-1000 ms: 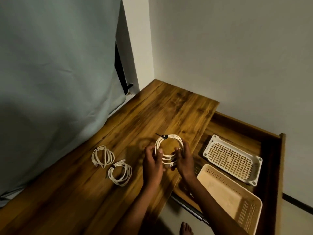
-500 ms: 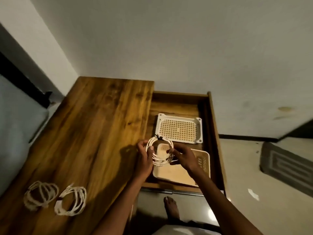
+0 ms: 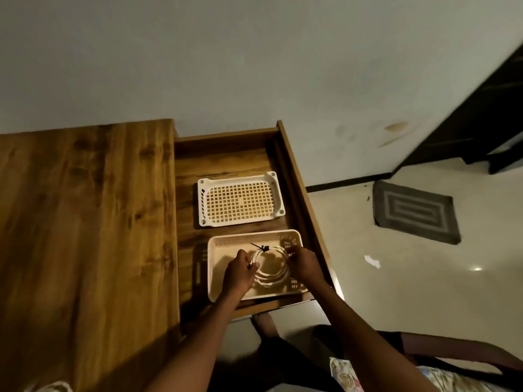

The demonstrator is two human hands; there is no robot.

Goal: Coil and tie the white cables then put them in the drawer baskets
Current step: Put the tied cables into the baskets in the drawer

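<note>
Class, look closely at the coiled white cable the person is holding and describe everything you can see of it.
The coiled white cable is wound into several round loops, bound at the far side by a dark tie with a tail sticking out to the left. It looks like thin, flexible cord. It is inside or just above the beige basket, the nearer one in the open drawer. The left hand and right hand grip opposite sides.

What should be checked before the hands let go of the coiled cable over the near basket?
1. White cable coil tied with black tie: ok.
2. Coil over the peach basket, inside its rim: ok.
3. Left hand and right hand both grip the coil: ok.
4. Coil resting on basket floor: cannot tell.
5. Drawer open enough: ok.
6. White basket clear of the hands: ok.
</note>
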